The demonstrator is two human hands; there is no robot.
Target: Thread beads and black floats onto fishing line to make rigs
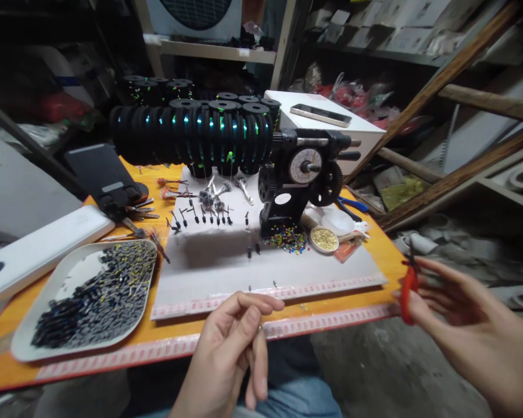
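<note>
My left hand [235,342] hovers over the near edge of the orange table [178,339], thumb and forefinger pinched together on something too small to make out. My right hand [466,325] is off the table's right end, fingers spread, with a red-handled tool [408,290] held between thumb and palm. On the white board [261,261] in front stand rows of small black pins [203,216]. Behind them a long roller of black spools [192,136] joins a black geared winding machine [303,174] with a dial.
A white tray [26,331] at the left holds a heap of dark small parts [100,290]. Coloured beads [287,239] and a tin of gold beads [323,238] lie by the machine. A phone [321,114] rests on a white box; wooden beams lean at the right.
</note>
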